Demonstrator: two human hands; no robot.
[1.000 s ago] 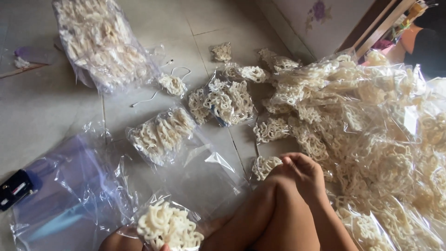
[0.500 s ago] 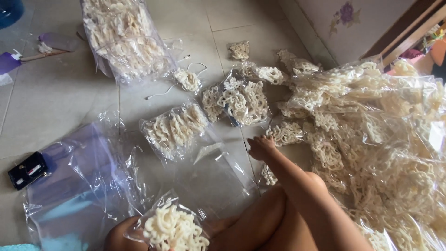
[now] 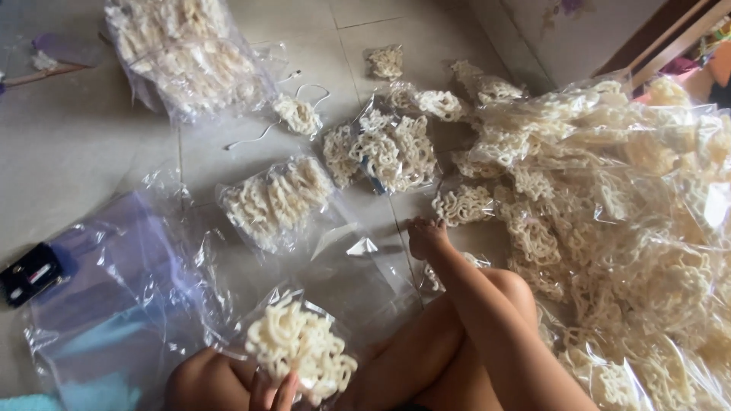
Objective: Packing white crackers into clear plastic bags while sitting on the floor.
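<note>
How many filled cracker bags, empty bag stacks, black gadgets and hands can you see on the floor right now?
Filled clear bags of pale crackers, set apart from the big heap: 4, top-left, centre, left of centre, in the left hand
Empty clear bag stacks: 1
Black gadgets: 1
Hands: 2, left, right
Total: 8

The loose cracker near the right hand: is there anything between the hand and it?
Nothing visible is in the way. The right hand reaches over the bare floor tile, and the loose cracker lies just beyond its fingertips, uncovered. The left hand holds a small bag of crackers apart from them.
</note>
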